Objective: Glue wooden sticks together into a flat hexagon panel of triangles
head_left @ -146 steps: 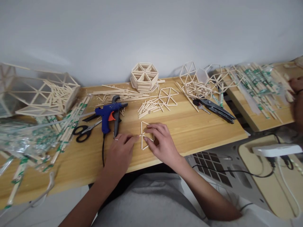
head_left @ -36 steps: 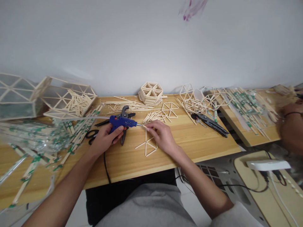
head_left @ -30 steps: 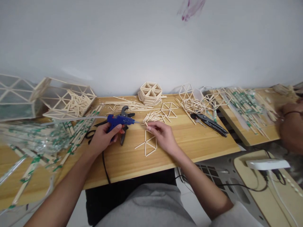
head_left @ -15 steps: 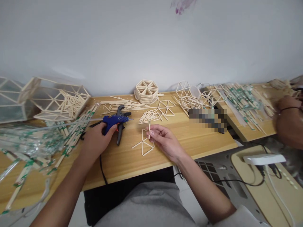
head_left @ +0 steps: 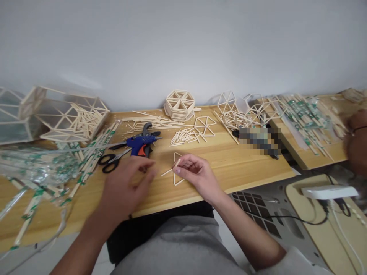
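Note:
Between the thumb and fingers of my right hand (head_left: 197, 175) is a short wooden stick (head_left: 177, 163), held slanted over a part-built stick frame (head_left: 174, 177) flat on the table. My fingers cover some of that frame. My left hand (head_left: 127, 187), a little blurred, hovers left of the frame with thumb and fingers apart and nothing in it. Just beyond it a blue glue gun (head_left: 139, 145) rests on the table, with black-handled scissors (head_left: 110, 163) beside it.
Several cut sticks (head_left: 185, 136) and a spoked hexagon frame (head_left: 205, 126) lie farther back. A stack of hexagons (head_left: 179, 105) stands by the wall. Packaged sticks (head_left: 37, 168) cover the left side. Another person's hand (head_left: 357, 141) is at the far right.
My left hand has let go of the glue gun and come toward the frame. My right hand has tilted the stick and brought it lower and left, onto the frame's middle.

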The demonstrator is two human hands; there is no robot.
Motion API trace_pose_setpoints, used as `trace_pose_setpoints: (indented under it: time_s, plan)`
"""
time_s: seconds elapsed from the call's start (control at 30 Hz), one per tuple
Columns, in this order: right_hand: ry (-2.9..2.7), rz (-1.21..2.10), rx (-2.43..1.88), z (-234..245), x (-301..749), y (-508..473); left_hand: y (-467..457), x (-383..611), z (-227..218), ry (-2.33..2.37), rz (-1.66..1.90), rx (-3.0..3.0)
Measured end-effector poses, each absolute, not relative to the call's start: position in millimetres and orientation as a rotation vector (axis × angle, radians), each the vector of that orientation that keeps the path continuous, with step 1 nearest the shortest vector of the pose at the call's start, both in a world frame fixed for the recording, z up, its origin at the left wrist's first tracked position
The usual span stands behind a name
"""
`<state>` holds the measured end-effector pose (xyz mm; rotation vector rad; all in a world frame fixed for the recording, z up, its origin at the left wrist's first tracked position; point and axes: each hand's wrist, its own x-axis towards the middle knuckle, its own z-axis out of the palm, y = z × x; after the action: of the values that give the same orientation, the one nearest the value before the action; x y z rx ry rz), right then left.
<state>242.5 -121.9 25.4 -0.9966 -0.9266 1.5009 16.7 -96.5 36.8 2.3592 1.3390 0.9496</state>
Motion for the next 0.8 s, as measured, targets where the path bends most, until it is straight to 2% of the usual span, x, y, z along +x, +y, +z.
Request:
trace_pose_setpoints:
  time_s: [0.17, 0.3, 0.4, 0.53, 0.6, 0.8]
  plan:
    - [-0.828, 1.668, -0.962, 24, 234, -128, -118, 34, 31, 1.195, 0.826, 2.364]
    - [-0.893, 1.623, -1.016, 17, 235, -133, -121, 33, 23, 1.197, 0.828, 2.29]
    - [-1.063, 1.413, -1.157, 5, 245, -139, -120, 24, 18, 1.168, 0.863, 2.25]
    - [-1.348, 0.867, -1.357, -15, 264, -141, -118, 10, 8, 1.153, 0.771, 2.337]
    - [-1.443, 0.695, -1.385, -22, 268, -140, -117, 7, 1, 1.115, 0.728, 2.396]
    - [-1.504, 0.634, -1.359, -28, 262, -135, -114, 11, -12, 1.009, 0.615, 2.448]
